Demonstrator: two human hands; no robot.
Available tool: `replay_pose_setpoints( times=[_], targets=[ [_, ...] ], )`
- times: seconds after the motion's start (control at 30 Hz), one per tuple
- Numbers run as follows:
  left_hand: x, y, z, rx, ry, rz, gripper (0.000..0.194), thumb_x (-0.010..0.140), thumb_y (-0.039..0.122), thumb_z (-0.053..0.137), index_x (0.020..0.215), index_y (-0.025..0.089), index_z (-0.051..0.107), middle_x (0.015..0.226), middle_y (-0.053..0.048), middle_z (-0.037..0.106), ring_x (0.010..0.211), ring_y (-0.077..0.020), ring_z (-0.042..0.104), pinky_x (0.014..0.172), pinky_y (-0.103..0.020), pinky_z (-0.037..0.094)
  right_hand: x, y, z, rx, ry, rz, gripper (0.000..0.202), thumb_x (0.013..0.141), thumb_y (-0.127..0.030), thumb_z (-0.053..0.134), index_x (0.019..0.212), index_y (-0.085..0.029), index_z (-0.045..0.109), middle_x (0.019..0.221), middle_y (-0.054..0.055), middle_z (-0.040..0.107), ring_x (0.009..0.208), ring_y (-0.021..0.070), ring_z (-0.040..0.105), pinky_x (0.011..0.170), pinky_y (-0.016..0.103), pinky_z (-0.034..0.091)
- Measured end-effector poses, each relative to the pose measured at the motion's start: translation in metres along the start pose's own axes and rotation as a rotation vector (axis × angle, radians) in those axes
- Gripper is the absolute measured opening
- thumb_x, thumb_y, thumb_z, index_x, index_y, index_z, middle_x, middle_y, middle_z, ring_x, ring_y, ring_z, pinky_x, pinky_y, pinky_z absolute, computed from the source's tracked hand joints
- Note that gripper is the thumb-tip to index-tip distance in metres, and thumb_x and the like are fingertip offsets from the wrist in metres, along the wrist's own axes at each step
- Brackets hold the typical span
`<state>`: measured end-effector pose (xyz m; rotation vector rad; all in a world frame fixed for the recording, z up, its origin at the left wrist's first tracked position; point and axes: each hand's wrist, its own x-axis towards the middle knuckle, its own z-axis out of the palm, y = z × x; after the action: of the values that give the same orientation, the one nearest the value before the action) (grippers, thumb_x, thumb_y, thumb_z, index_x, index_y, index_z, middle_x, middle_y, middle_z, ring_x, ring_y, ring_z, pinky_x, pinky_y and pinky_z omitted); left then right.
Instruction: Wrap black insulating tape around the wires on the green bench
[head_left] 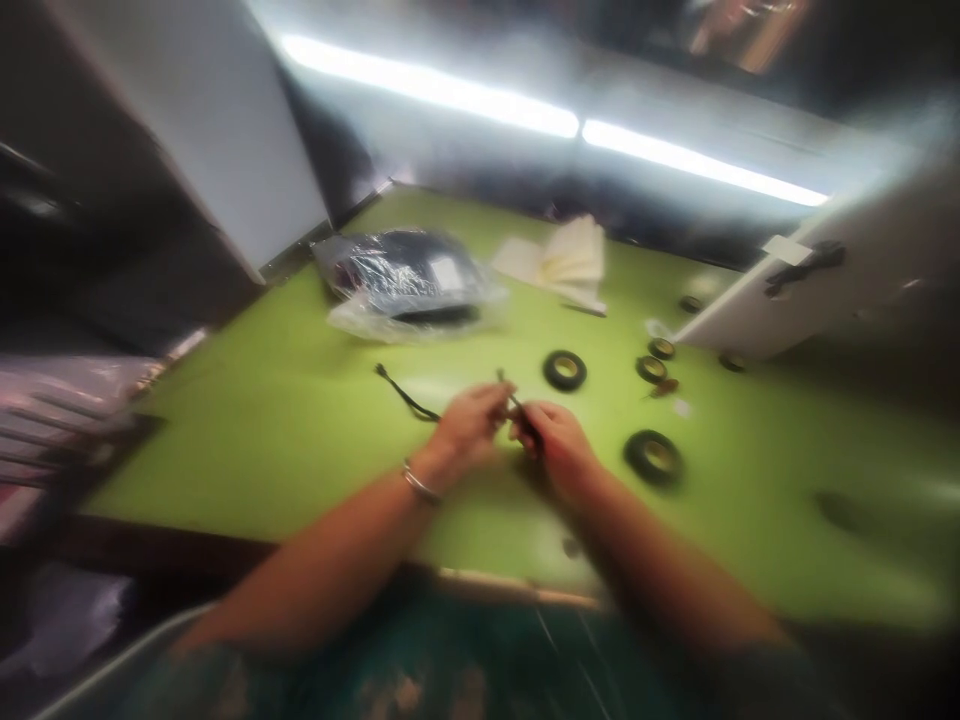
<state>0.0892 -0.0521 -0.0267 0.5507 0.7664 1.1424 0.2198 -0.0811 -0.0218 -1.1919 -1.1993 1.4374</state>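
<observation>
Both hands meet over the middle of the green table. My left hand (474, 420), with a metal bracelet at the wrist, is closed on a thin black cable (406, 402), whose free end sticks out to the left past the hand. My right hand (551, 437) is closed close beside it, fingers wrapped round a dark, slim thing that is too blurred to name. A short dark tip pokes up between the two hands. A roll of black tape (565, 370) with a yellow core lies just beyond my right hand.
On the green table (300, 420), a plastic bag with dark contents (409, 275) lies at the back left, with an open paper booklet (574, 255) beside it. Several more tape rolls are to the right, one nearer (653, 457). A white panel (780, 290) stands at the right.
</observation>
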Motion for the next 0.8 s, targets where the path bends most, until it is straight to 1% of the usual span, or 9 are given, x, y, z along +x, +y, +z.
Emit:
replay_pose_setpoints(
  times=[0.07,0.13,0.2,0.3,0.4,0.53,0.63,0.73,0.8],
  targets=[
    [0.004,0.004,-0.003,-0.023,0.032,-0.024,0.027,0.061,0.031,0.083,0.068,0.010,0.068,0.053,0.003,0.049,0.048,-0.0050,0.040,0.047,-0.021,0.030,0.001,0.001,-0.003,-0.002,-0.036,0.033,0.037,0.081,-0.051,0.057,0.068,-0.016,0.060,0.055,-0.002,0.055,0.042,0.0059,0.038,0.039,0.020,0.028],
    [0.006,0.007,-0.005,-0.041,0.030,-0.048,0.029,0.062,0.032,0.083,0.070,0.009,0.069,0.056,0.002,0.051,0.049,-0.0045,0.041,0.048,-0.021,0.031,0.001,0.001,-0.005,0.023,-0.037,0.056,0.034,0.079,-0.049,0.061,0.070,-0.017,0.059,0.053,-0.004,0.053,0.041,0.0053,0.037,0.038,0.020,0.027],
    [0.006,0.009,-0.005,-0.052,-0.012,-0.070,0.029,0.065,0.034,0.081,0.074,0.008,0.070,0.061,0.000,0.055,0.052,-0.0047,0.044,0.050,-0.021,0.033,0.001,0.001,-0.006,0.067,-0.032,0.074,0.031,0.079,-0.047,0.062,0.073,-0.017,0.059,0.052,-0.005,0.052,0.040,0.0048,0.035,0.036,0.018,0.024],
    [0.004,0.008,-0.004,-0.025,-0.103,-0.083,0.028,0.066,0.031,0.080,0.080,0.008,0.072,0.066,-0.002,0.059,0.057,-0.0061,0.049,0.054,-0.021,0.037,0.001,0.001,-0.006,0.100,-0.028,0.085,0.029,0.080,-0.046,0.060,0.077,-0.017,0.058,0.051,-0.006,0.050,0.039,0.0046,0.033,0.035,0.018,0.023],
    [0.004,0.005,-0.006,0.078,-0.155,-0.055,0.024,0.067,0.028,0.079,0.078,0.009,0.071,0.064,-0.002,0.058,0.059,-0.0078,0.050,0.055,-0.022,0.037,0.001,0.002,-0.006,0.086,-0.044,0.090,0.029,0.080,-0.046,0.060,0.077,-0.017,0.058,0.050,-0.006,0.049,0.038,0.0049,0.033,0.034,0.018,0.023],
    [0.006,-0.003,-0.011,0.217,-0.122,0.059,0.025,0.070,0.034,0.076,0.066,0.011,0.066,0.056,0.001,0.053,0.056,-0.0085,0.048,0.054,-0.023,0.036,-0.001,0.004,-0.003,0.069,-0.076,0.113,0.033,0.080,-0.050,0.058,0.078,-0.018,0.057,0.049,-0.006,0.050,0.038,0.0053,0.033,0.034,0.018,0.024],
    [0.006,-0.009,-0.013,0.280,-0.108,0.108,0.026,0.072,0.036,0.073,0.068,0.012,0.066,0.054,0.002,0.051,0.052,-0.0075,0.044,0.052,-0.023,0.033,-0.004,0.002,-0.001,-0.017,-0.067,0.112,0.034,0.080,-0.052,0.058,0.077,-0.018,0.058,0.052,-0.005,0.053,0.038,0.0051,0.035,0.035,0.018,0.027],
    [0.007,-0.014,-0.015,0.342,-0.050,0.149,0.026,0.075,0.038,0.069,0.072,0.012,0.067,0.051,0.004,0.047,0.049,-0.0068,0.041,0.050,-0.022,0.031,-0.007,-0.002,0.002,-0.125,-0.048,0.105,0.036,0.081,-0.053,0.058,0.074,-0.017,0.060,0.054,-0.003,0.056,0.040,0.0061,0.041,0.037,0.019,0.033],
    [0.009,-0.011,-0.015,0.385,-0.016,0.178,0.027,0.076,0.039,0.067,0.073,0.012,0.066,0.052,0.004,0.047,0.048,-0.0065,0.040,0.049,-0.021,0.031,-0.008,-0.003,0.002,-0.154,-0.054,0.112,0.038,0.081,-0.054,0.058,0.074,-0.017,0.062,0.058,0.000,0.060,0.046,0.0080,0.049,0.042,0.020,0.040]
  ],
)
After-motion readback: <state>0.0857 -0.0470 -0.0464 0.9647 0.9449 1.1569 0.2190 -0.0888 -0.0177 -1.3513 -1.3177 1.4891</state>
